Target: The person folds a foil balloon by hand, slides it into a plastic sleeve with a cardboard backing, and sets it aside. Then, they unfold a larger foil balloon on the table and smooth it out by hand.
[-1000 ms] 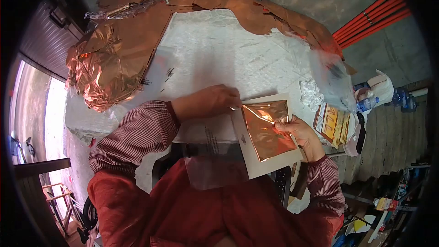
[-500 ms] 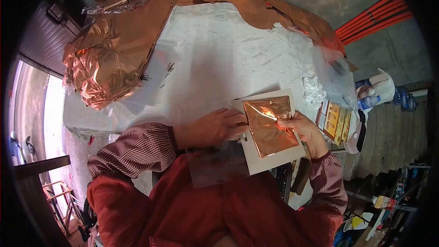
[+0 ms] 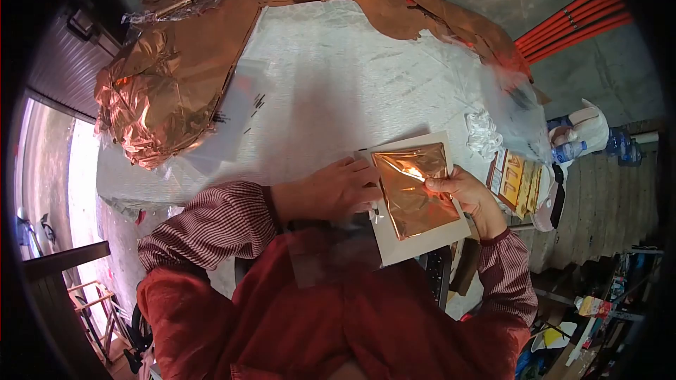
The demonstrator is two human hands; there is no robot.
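Note:
In front of my lap, my right hand point(image 3: 468, 198) grips the right side of a white card point(image 3: 393, 253) and a shiny copper-coloured foil sheet point(image 3: 415, 207) lying on it. Its thumb presses on the foil. My left hand point(image 3: 336, 188) is at the card's left edge with fingers closed together. A small white bit point(image 3: 377, 216) shows just below those fingertips, too small to name; what they pinch is hidden. Beneath the left hand, a clear plastic sheet or bag point(image 3: 327, 260) lies over my lap.
Copper foil and brown sheets point(image 3: 169, 77) lie along the left and far edges of the white-covered table point(image 3: 317, 49). Short black strips point(image 3: 258, 103) lie left of centre. To the right are a white bundle point(image 3: 483, 134), a yellow box point(image 3: 521, 183) and plastic bottles point(image 3: 623, 146).
The card and foil have shifted slightly upward with my right hand. My left fingers stay at the card's left edge, and the small white bit shows more plainly below them.

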